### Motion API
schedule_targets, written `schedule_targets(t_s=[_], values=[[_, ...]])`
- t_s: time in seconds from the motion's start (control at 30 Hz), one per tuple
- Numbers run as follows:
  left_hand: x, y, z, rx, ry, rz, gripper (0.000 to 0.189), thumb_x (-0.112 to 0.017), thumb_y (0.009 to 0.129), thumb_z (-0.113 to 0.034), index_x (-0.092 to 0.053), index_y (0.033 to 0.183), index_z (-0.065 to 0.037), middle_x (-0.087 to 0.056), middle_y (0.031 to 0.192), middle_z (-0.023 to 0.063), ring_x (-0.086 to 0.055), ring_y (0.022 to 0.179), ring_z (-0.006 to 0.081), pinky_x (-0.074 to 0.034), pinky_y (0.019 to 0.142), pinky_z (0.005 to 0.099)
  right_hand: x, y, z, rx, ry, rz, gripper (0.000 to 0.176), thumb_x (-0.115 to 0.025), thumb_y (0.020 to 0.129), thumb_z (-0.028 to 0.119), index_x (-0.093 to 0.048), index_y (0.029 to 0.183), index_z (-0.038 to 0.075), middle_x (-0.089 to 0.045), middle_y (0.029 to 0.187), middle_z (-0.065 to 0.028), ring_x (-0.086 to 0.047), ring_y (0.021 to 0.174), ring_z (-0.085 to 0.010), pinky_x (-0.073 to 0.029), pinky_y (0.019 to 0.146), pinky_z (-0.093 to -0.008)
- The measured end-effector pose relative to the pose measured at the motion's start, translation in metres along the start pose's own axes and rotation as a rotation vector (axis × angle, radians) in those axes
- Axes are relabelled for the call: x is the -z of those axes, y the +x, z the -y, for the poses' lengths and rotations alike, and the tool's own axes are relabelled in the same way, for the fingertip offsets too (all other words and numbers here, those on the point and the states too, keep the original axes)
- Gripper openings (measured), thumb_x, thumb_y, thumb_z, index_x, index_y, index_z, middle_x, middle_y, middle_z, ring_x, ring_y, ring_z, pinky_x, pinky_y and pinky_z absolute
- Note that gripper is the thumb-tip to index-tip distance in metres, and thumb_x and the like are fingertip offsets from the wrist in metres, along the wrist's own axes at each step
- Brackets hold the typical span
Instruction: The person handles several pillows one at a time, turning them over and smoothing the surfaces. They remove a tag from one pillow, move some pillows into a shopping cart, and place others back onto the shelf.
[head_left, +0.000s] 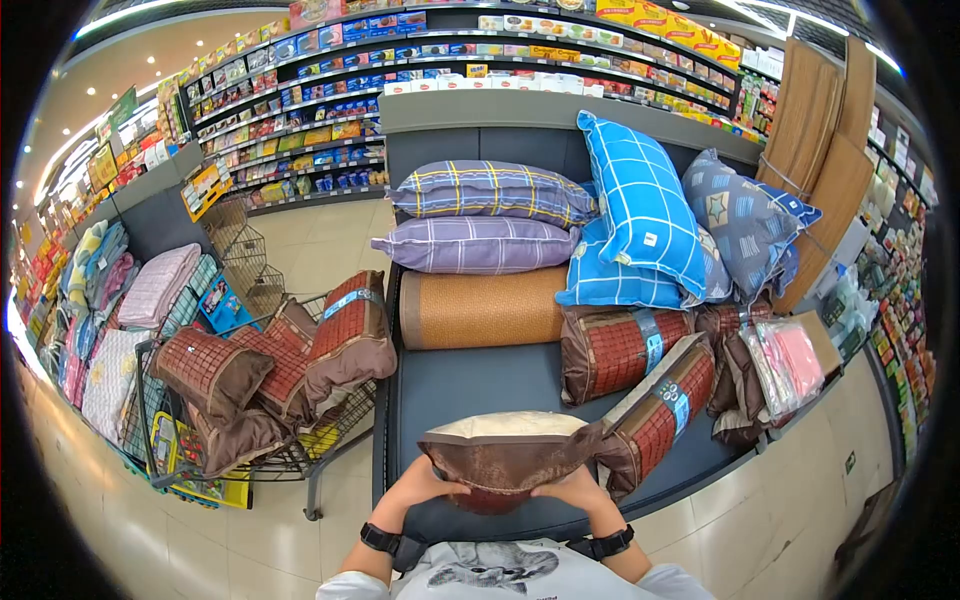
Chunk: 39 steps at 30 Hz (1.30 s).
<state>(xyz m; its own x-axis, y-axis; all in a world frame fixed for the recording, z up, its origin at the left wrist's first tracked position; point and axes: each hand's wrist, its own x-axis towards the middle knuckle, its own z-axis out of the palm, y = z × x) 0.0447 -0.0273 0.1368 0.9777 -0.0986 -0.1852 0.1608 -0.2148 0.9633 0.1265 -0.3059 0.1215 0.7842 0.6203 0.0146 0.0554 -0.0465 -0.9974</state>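
Note:
Both my hands hold a brown pillow (505, 455) with a pale top face, low in the middle of the view. My left hand (428, 482) grips its left lower edge, thumb on the near side. At its right lower edge, my right hand (575, 490) closes in the same way. The pillow is over the front part of the dark display platform (480, 385). Just right of it, a red-and-brown pillow with a blue label band (665, 410) leans on the platform, and another such pillow (610, 350) lies behind.
A shopping cart (335, 450) at left holds several red-and-brown pillows (345, 340). Farther back on the platform are a rolled mat (485, 308), purple pillows (475, 245) and blue checked pillows (645, 195). Wooden boards (805, 120) stand at right.

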Motion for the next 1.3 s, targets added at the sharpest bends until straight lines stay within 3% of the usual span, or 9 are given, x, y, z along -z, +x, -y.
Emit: schedule_targets(t_s=[0.07,0.27,0.53,0.7,0.87,0.93,1.07,1.13,1.3], values=[[0.003,-0.001,0.006,0.128,0.015,-0.008,0.081,-0.084,0.057,-0.017,-0.042,0.124,0.002,-0.049,0.124,0.0129,-0.042,0.118,0.0208,-0.032,0.099,0.0341,0.001,0.003,0.009,-0.061,0.011,0.005,0.085,-0.083,0.06,0.015,-0.034,0.127,-0.004,-0.042,0.129,-0.0141,-0.039,0.118,-0.0204,-0.034,0.098,-0.0353],[0.005,-0.009,0.011,-0.06,0.02,-0.106,0.074,-0.083,0.06,-0.016,-0.046,0.12,0.003,-0.052,0.121,0.0123,-0.045,0.116,0.0202,-0.034,0.098,0.0336,0.007,0.004,0.014,-0.075,-0.073,0.072,0.07,-0.081,0.063,0.014,-0.044,0.121,-0.003,-0.047,0.125,-0.0152,-0.042,0.116,-0.0214,-0.036,0.096,-0.0349],[-0.014,0.003,0.045,-0.089,-0.022,0.167,0.077,-0.081,0.061,-0.01,-0.04,0.125,0.003,-0.049,0.123,0.0124,-0.045,0.114,0.0191,-0.038,0.095,0.0332,0.002,-0.003,-0.047,-0.189,-0.248,0.276,0.079,-0.083,0.06,0.017,-0.041,0.125,0.001,-0.048,0.125,-0.0138,-0.044,0.115,-0.0254,-0.036,0.097,-0.0367],[-0.008,-0.001,0.036,-0.15,-0.046,0.019,0.075,-0.082,0.059,-0.008,-0.043,0.122,0.003,-0.052,0.119,0.0113,-0.048,0.109,0.0184,-0.041,0.092,0.0333,0.001,0.007,-0.04,0.011,-0.264,0.133,0.081,-0.084,0.057,0.019,-0.042,0.124,0.0,-0.049,0.124,-0.013,-0.045,0.114,-0.0248,-0.038,0.096,-0.0376],[-0.002,-0.008,0.008,-0.117,0.008,0.059,0.076,-0.083,0.058,-0.006,-0.044,0.122,0.002,-0.053,0.118,0.0107,-0.049,0.109,0.018,-0.04,0.093,0.0328,-0.002,0.006,0.012,-0.035,-0.151,0.205,0.078,-0.083,0.059,0.017,-0.042,0.123,-0.001,-0.049,0.124,-0.0132,-0.044,0.115,-0.0224,-0.038,0.096,-0.0373],[0.0,-0.011,-0.017,-0.309,-0.233,-0.116,0.074,-0.083,0.058,-0.007,-0.045,0.122,0.001,-0.054,0.116,0.0106,-0.049,0.108,0.0173,-0.039,0.094,0.0327,-0.002,0.007,0.037,-0.028,-0.086,0.199,0.077,-0.083,0.059,0.016,-0.043,0.122,-0.001,-0.048,0.124,-0.0134,-0.044,0.115,-0.0216,-0.037,0.096,-0.037],[-0.002,-0.006,-0.042,-0.328,-0.374,-0.162,0.07,-0.081,0.061,-0.005,-0.047,0.122,-0.001,-0.055,0.116,0.0089,-0.05,0.106,0.0152,-0.041,0.093,0.031,-0.01,0.016,0.052,0.025,0.134,0.014,0.066,-0.081,0.063,0.014,-0.047,0.118,-0.002,-0.053,0.117,-0.0116,-0.049,0.108,-0.0183,-0.041,0.091,-0.033],[-0.002,0.002,-0.04,-0.208,-0.22,-0.214,0.07,-0.081,0.06,-0.005,-0.048,0.121,-0.004,-0.053,0.118,0.0077,-0.052,0.105,0.0157,-0.044,0.088,0.0299,-0.014,0.022,0.046,0.017,0.055,-0.137,0.057,-0.079,0.067,0.013,-0.051,0.113,-0.004,-0.058,0.108,-0.0091,-0.054,0.098,-0.0153,-0.044,0.085,-0.03],[-0.008,-0.002,-0.056,-0.278,0.023,-0.313,0.046,-0.08,0.06,-0.006,-0.063,0.103,-0.007,-0.061,0.105,0.0075,-0.058,0.097,0.0188,-0.046,0.086,0.0303,-0.018,0.018,0.035,0.011,-0.032,-0.238,0.053,-0.078,0.067,0.01,-0.051,0.111,-0.003,-0.058,0.106,-0.0098,-0.055,0.097,-0.0163,-0.045,0.083,-0.0311]])
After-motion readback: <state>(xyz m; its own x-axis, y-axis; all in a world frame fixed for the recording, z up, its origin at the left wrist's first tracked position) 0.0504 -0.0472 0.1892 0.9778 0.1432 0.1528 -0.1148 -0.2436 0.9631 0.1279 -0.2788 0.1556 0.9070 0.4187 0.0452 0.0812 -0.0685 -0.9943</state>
